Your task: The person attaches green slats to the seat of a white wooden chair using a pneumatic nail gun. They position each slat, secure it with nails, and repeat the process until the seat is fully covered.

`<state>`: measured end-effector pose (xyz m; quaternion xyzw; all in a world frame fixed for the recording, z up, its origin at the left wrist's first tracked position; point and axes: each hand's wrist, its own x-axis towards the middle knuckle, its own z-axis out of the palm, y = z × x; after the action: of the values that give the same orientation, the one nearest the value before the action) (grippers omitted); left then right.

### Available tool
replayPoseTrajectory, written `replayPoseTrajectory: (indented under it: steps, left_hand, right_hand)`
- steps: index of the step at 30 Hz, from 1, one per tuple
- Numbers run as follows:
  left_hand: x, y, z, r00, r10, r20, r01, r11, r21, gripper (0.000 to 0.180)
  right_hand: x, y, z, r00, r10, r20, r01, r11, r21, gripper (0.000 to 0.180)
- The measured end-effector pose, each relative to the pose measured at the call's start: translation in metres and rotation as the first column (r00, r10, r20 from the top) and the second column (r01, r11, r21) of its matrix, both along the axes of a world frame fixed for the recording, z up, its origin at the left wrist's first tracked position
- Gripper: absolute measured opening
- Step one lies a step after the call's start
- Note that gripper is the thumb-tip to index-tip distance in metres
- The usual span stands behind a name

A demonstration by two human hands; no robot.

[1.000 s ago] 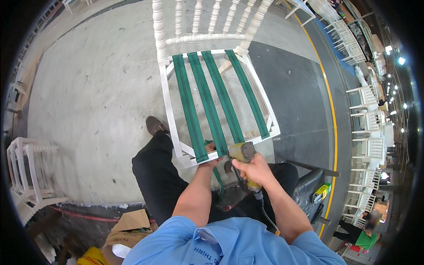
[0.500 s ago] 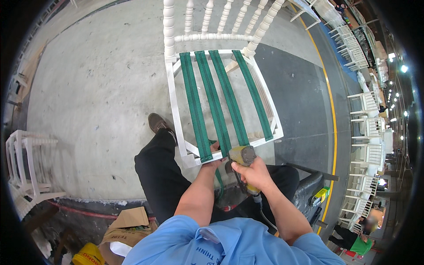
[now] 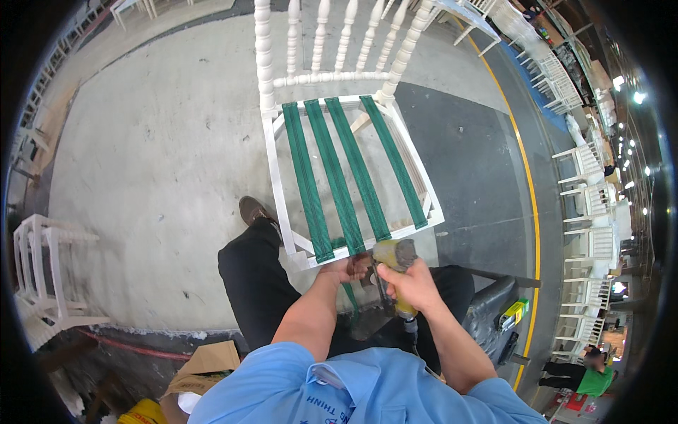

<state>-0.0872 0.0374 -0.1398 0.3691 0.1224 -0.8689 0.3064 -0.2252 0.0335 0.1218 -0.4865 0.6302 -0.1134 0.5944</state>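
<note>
A white wooden chair frame [image 3: 280,194] with a turned-spindle back stands in front of me. Several green webbing straps [image 3: 305,180] run from back to front across its open seat. My right hand [image 3: 413,284] grips a yellow staple gun [image 3: 393,253], its head close to the front rail near the strap ends. A hose leads from the gun's handle toward my lap. Just below the same rail, my left hand [image 3: 340,269] is closed on a loose length of webbing, whose tail [image 3: 352,297] dangles between my legs. Its fingertips are blurred and partly hidden by the rail and gun.
Another white chair frame [image 3: 53,272] lies at the left. An open cardboard box [image 3: 208,364] is at the lower left, and a black padded seat [image 3: 480,318] by my right leg. Rows of white chairs [image 3: 590,247] line the right, where a person in green [image 3: 593,380] is.
The front rail sits slightly lower and left in view. My left hand has come out from around the rail to below it. The staple gun has shifted slightly right, off the rail.
</note>
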Motion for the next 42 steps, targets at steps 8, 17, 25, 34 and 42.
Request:
replayPoseTrajectory:
  steps: [8, 17, 25, 34, 42]
  left_hand:
    - [-0.013, 0.033, 0.049, 0.201, -0.409, 0.890, 0.453, 0.844, 0.286, 0.053]
    - [-0.020, 0.085, 0.205, 0.794, 0.062, 0.605, 0.318, 0.806, -0.500, 0.045]
    - [-0.078, 0.089, 0.312, 0.986, -0.066, 0.150, 0.143, 0.790, -0.596, 0.064]
    - [-0.084, 0.097, 0.327, 0.980, -0.106, 0.167, 0.188, 0.758, -0.624, 0.056]
    - [-0.064, 0.105, 0.306, 0.943, -0.070, 0.326, 0.232, 0.840, -0.490, 0.064]
  right_hand:
    - [-0.058, 0.002, 0.021, 0.954, -0.162, 0.252, 0.171, 0.985, -0.012, 0.027]
    - [-0.114, 0.019, 0.021, 0.676, -0.413, 0.610, 0.373, 0.906, 0.201, 0.050]
    - [-0.134, 0.048, 0.030, 0.033, -0.271, 0.962, 0.057, 0.962, 0.269, 0.067]
    - [-0.323, 0.107, -0.009, 0.817, -0.549, -0.179, 0.427, 0.783, -0.452, 0.036]
    - [-0.479, 0.140, -0.013, 0.051, -0.831, -0.554, 0.687, 0.432, -0.584, 0.060]
